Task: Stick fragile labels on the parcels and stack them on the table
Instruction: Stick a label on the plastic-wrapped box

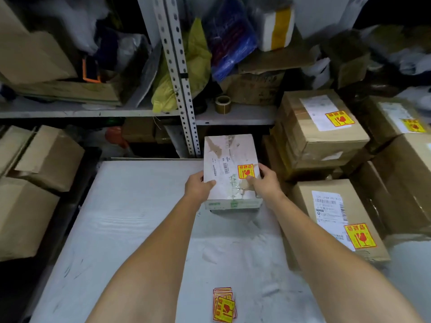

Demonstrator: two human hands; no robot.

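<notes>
From the head camera we see a pale parcel (229, 169) held between both hands at the far edge of the white table (130, 220). Our left hand (198, 186) clasps the parcel's left side, thumb lying on its top face; our right hand (265, 180) clasps its right side, thumb on top next to the yellow fragile label (246, 171) stuck there. The hands are apart, with the parcel clamped between them. We cannot tell whether its underside rests on the table. Nearer us than the parcel, a small pile of loose fragile labels (224, 305) lies on the table. To the right of the parcel, brown boxes (326, 206) bearing the same yellow labels are stacked. Beyond it, a tape roll (223, 104) sits on a shelf (235, 116).
</notes>
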